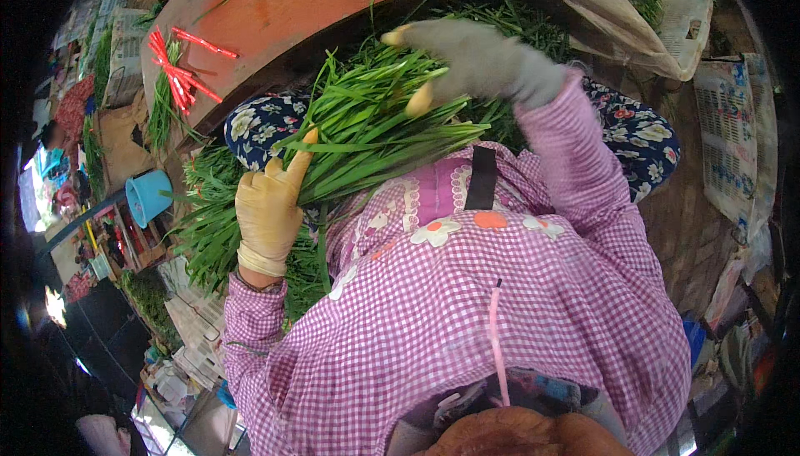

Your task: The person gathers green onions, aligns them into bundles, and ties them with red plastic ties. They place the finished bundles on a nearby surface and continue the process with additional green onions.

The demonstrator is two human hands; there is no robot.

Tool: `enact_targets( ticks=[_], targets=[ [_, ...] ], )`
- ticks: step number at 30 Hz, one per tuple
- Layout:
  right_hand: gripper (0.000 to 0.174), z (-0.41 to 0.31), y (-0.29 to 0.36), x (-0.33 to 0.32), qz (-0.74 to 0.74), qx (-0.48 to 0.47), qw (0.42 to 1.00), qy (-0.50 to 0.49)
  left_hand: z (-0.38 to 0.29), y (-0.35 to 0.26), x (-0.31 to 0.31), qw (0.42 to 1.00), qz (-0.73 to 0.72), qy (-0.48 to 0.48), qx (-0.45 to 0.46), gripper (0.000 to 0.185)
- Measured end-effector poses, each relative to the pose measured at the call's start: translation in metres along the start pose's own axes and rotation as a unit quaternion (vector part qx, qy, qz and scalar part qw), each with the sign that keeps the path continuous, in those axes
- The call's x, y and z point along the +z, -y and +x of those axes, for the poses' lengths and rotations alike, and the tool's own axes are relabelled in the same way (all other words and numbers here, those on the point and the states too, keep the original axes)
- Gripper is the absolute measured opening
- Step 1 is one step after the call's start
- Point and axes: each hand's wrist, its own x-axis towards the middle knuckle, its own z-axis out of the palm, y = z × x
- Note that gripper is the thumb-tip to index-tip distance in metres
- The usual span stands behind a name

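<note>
My left hand (275,209), in a pale yellow rubber glove, is closed around a large bunch of flat green leaves, likely garlic chives (369,124). Its index finger lies extended along the bunch, which rests across my lap with the cut stem ends pointing right. Over those stem ends hovers my right hand (481,65), blurred, in a grey glove with yellow fingertips. Thumb and fingers are spread apart, and nothing shows between them. More loose leaves (212,243) hang below and behind my left hand.
Ahead stands an orange-red bench (300,12) bearing red printed ties (181,78) and a few loose stalks. Dark green leaves (519,28) lie beyond my right hand. White plastic crates (728,137) are at the right. A blue bucket (149,198) is at the left.
</note>
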Motion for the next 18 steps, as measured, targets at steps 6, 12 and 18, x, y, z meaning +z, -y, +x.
enact_targets(
  ticks=[6, 12, 18],
  targets=[
    [0.093, 0.039, 0.027, 0.055, -0.015, 0.027, 0.988, 0.151, 0.001, 0.000, -0.005, 0.999, 0.016, -0.027, 0.017, 0.081],
    [0.059, 0.041, 0.006, 0.072, -0.004, 0.023, 0.997, 0.078, 0.000, -0.001, -0.006, 0.997, 0.052, -0.054, 0.002, 0.091],
    [0.035, 0.025, -0.054, 0.056, 0.085, 0.239, 0.954, -0.161, 0.001, -0.001, -0.008, 0.997, 0.054, -0.046, -0.026, 0.102]
  ],
)
